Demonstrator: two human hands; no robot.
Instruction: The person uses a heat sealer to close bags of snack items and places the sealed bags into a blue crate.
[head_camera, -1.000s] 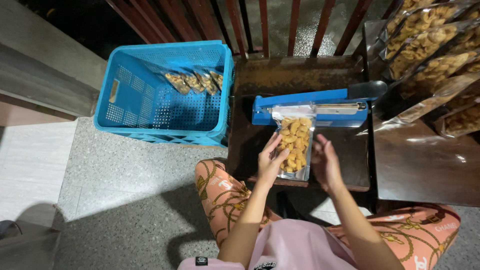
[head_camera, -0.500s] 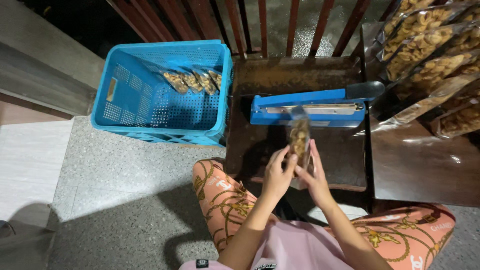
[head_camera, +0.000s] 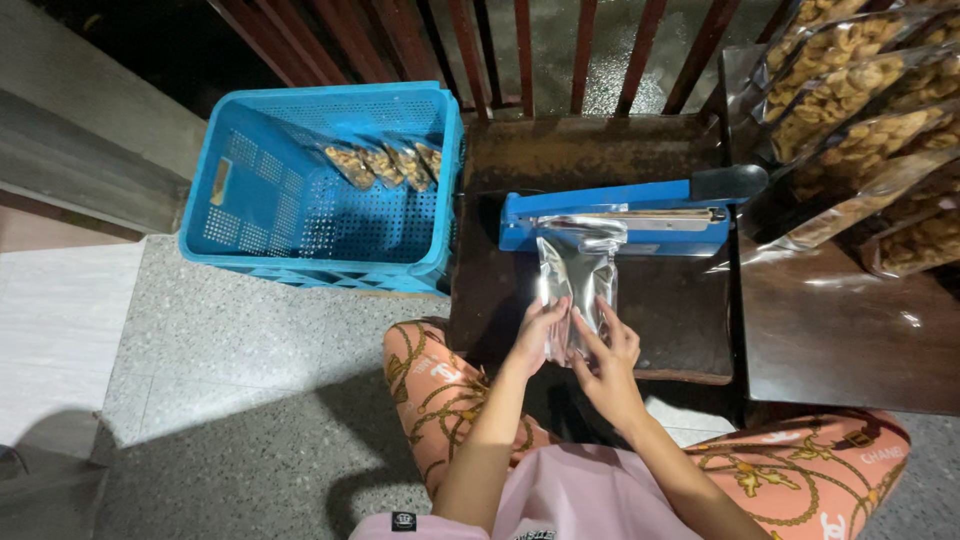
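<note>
Left hand (head_camera: 537, 335) and right hand (head_camera: 607, 345) both grasp a silvery pouch (head_camera: 577, 285) at its lower end, near the dark table's (head_camera: 690, 330) front edge. Pouch top lies in the blue heat sealer (head_camera: 620, 215). Blue crate (head_camera: 300, 200) with filled snack bags (head_camera: 385, 162) left of table.

My hands (head_camera: 575, 345) and forearms are bare, with no sleeves in view. I wear a plain pink top and salmon-orange trousers printed with gold chains and belts; a small dark tag, perhaps a hem label, sits below.
</note>
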